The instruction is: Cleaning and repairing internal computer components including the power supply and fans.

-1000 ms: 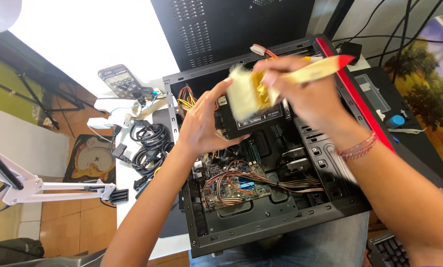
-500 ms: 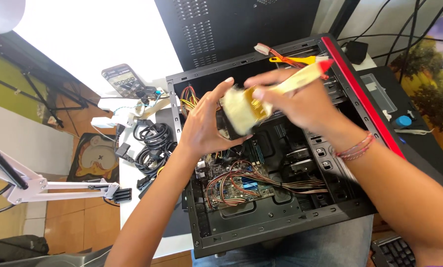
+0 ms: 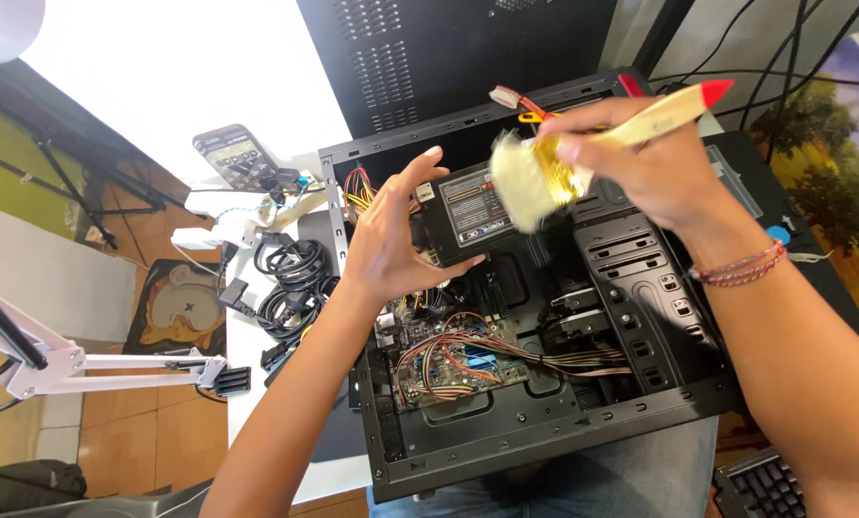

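Cables (image 3: 295, 278) coil on the table at far left. My left hand (image 3: 391, 240) grips the power supply (image 3: 473, 206) above the open case (image 3: 545, 422); my right hand (image 3: 640, 158) clasps the brush (image 3: 583, 153), bristles down-left, handle up-right. Loosening my left-hand hold could drop the supply onto the motherboard (image 3: 449, 360).

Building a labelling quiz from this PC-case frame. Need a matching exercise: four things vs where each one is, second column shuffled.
Things:
1. paintbrush
2. power supply
3. coiled black cables
4. keyboard

Places:
A. on the white table left of the case
B. bottom right corner of the view
C. in the right hand, bristles on the power supply
D. held by the left hand over the open computer case

Pairs: 1-C, 2-D, 3-A, 4-B
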